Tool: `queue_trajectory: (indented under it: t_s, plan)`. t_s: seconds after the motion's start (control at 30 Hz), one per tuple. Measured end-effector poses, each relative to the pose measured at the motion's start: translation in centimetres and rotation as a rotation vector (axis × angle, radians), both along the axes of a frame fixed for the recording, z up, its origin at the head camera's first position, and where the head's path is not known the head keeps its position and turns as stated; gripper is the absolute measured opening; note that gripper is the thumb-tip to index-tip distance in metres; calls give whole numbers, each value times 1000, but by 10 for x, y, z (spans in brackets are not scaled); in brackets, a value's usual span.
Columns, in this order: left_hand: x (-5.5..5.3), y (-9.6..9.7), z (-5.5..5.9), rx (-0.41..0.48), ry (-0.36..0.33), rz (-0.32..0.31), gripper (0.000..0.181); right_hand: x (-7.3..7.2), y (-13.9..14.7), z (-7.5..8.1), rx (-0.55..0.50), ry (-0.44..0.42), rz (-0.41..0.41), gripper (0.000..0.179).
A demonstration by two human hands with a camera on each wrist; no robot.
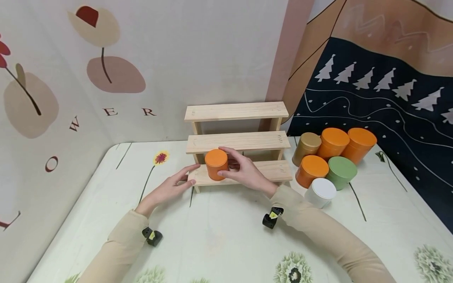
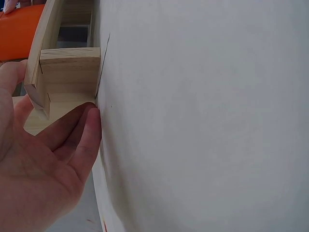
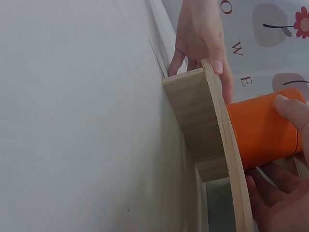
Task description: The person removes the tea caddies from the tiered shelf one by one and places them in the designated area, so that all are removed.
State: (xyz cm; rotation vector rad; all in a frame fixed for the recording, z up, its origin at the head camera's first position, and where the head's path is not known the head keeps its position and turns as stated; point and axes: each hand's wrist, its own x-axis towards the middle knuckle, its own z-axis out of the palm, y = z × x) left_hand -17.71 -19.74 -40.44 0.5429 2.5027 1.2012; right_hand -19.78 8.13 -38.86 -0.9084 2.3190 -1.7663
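A three-step wooden shelf (image 1: pixel 262 171) stands against the back wall. On its lowest step, left of the middle, is an orange lidded canister (image 1: pixel 216 165). My right hand (image 1: pixel 245 169) grips that canister from the right, thumb on the near side and fingers behind. In the right wrist view the canister (image 3: pixel 263 130) has its base right at the step's board (image 3: pixel 227 135). My left hand (image 1: pixel 171 189) rests at the left end of the lowest step, thumb and fingertips touching its edge. The left wrist view shows the left hand (image 2: pixel 53 154) with fingers spread around that corner of the shelf (image 2: pixel 70 60).
Several canisters stand together right of the shelf: a gold one (image 1: pixel 307 148), orange ones (image 1: pixel 332 142), a green one (image 1: pixel 341 172) and a white one (image 1: pixel 320 192). A printed white cloth (image 1: pixel 219 236) covers the table. Printed fabric (image 1: pixel 212 51) hangs behind.
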Motion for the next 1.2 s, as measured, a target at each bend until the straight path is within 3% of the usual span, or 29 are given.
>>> queue_trajectory:
  t_s: [0.57,0.77,1.03,1.2]
  plan:
    - [1,0,-2,-14,15,10,57,8,14,-4,-10,-28,-54,69]
    - [1,0,-1,-10,22,9,56,16,24,-3,-37,-63,-75,68]
    - [2,0,0,-6,21,9,56,25,38,-2,-43,-30,-92,70]
    - [2,0,-1,-1,16,6,57,31,49,-2,-40,-51,-111,69]
